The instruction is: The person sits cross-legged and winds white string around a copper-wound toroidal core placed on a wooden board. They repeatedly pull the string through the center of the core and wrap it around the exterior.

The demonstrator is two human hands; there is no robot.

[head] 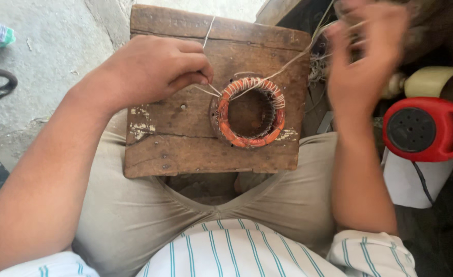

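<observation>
Concrete floor point(57, 46) lay beyond one worn wooden board point(185, 138), the surface across the person's lap. One orange-wound stator ring point(250, 112) lay flat on it, opening upward. Left hand point(149, 69) pinched white thread point(208, 31); right hand point(365, 56), blurred, pulled another strand, its grip unclear.

A repair workshop: worn wooden block point(206, 138), copper-wound motor coil point(250, 112), bare concrete floor point(57, 56).

The wound coil ring point(250, 112) sits on the wooden board point(185, 149) across the person's lap, the plastic container point(425, 129) well to its right, on the floor.
</observation>
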